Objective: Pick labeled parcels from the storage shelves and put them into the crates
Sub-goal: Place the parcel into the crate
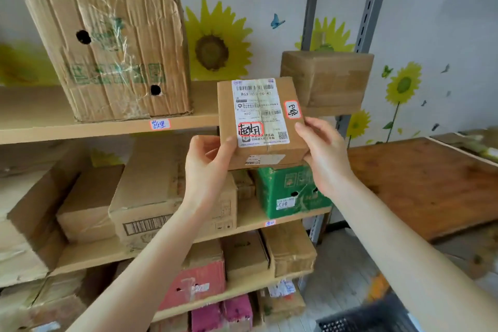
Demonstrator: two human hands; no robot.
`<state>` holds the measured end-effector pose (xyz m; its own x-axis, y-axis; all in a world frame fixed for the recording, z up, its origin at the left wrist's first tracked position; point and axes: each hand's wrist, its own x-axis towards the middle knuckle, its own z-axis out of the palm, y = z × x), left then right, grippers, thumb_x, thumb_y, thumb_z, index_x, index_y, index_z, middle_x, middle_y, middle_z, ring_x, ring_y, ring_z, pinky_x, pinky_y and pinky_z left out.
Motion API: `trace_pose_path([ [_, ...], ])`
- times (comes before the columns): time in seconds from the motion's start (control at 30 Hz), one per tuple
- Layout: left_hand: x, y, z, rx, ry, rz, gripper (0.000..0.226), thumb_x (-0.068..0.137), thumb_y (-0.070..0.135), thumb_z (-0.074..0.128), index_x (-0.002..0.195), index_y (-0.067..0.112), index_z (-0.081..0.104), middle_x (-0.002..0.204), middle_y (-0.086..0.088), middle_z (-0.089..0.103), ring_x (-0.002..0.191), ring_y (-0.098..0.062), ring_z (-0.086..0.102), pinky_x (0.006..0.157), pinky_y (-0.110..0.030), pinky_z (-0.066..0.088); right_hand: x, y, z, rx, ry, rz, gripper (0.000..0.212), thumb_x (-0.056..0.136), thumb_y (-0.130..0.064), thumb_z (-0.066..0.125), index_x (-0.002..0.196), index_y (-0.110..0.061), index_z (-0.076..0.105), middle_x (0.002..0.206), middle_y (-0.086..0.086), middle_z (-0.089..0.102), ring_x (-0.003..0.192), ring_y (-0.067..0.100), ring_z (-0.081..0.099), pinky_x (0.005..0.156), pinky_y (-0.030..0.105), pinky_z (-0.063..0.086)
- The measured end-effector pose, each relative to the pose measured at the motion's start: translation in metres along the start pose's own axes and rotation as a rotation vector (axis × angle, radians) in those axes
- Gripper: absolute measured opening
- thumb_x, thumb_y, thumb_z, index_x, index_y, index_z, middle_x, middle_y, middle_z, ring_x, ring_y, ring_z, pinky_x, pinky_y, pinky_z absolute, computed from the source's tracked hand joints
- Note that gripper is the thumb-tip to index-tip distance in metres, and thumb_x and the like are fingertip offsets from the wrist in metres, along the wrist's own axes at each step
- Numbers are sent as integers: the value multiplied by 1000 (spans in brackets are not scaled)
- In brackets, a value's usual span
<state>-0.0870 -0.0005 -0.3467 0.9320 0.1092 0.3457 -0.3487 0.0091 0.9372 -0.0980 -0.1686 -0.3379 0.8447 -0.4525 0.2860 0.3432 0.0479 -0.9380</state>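
A small flat cardboard parcel (229,105) with a white shipping label and two red-bordered handwritten stickers is held up in front of the shelves. My left hand (207,167) grips its lower left edge, thumb on the front face. My right hand (323,153) grips its lower right corner. The parcel is in the air, clear of the shelf boards. A dark crate (369,318) shows partly at the bottom right, on the floor.
Wooden shelves (107,127) hold a big crumpled carton (107,48), a taped box (326,78), a green box (288,191), brown cartons and pink boxes lower down. A metal upright (372,8) stands right. A wooden tabletop (420,180) lies to the right.
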Motion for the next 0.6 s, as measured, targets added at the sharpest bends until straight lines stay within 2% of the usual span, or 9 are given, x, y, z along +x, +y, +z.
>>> trace_pose_path([
  [0.13, -30, -18, -6, 25, -144, -32, 16, 89, 26, 58, 103, 20, 55, 89, 15, 62, 77, 3, 58, 63, -8, 47, -50, 14, -20, -28, 116, 26, 11, 88, -16, 60, 92, -26, 58, 101, -1, 66, 97, 17, 63, 83, 32, 51],
  [0.23, -58, -40, 5, 29, -286, -103, 19, 90, 26, 55, 107, 19, 58, 92, 11, 64, 79, 0, 58, 64, -8, 46, -91, 30, -49, -37, 247, 81, 15, 89, -13, 59, 95, -26, 57, 101, -2, 64, 102, 19, 61, 91, 35, 49],
  [0.33, -100, -61, 27, 29, -466, -190, 22, 91, 26, 54, 109, 16, 59, 99, 4, 66, 82, -6, 60, 72, -20, 49, -140, 44, -92, -48, 419, 165, 15, 89, -9, 58, 93, -24, 57, 95, -4, 63, 100, 18, 60, 96, 38, 48],
  [0.43, -152, -78, 58, 42, -666, -238, 24, 91, 24, 55, 110, 11, 59, 95, 4, 66, 84, -9, 61, 72, -22, 47, -195, 52, -143, -94, 603, 238, 13, 89, -8, 58, 94, -20, 59, 95, -3, 64, 98, 18, 60, 98, 45, 47],
  [0.53, -205, -87, 91, 74, -852, -278, 29, 90, 26, 55, 113, 8, 59, 96, 3, 65, 90, -15, 60, 75, -25, 44, -247, 51, -195, -137, 736, 324, 14, 91, -9, 56, 102, -15, 60, 105, 5, 65, 100, 21, 60, 96, 50, 45],
  [0.6, -241, -89, 112, 104, -974, -275, 26, 90, 27, 56, 110, 10, 60, 98, 3, 65, 90, -15, 60, 74, -23, 44, -280, 50, -228, -115, 814, 347, 12, 91, -7, 54, 94, -17, 60, 98, 2, 65, 94, 20, 61, 88, 42, 51],
])
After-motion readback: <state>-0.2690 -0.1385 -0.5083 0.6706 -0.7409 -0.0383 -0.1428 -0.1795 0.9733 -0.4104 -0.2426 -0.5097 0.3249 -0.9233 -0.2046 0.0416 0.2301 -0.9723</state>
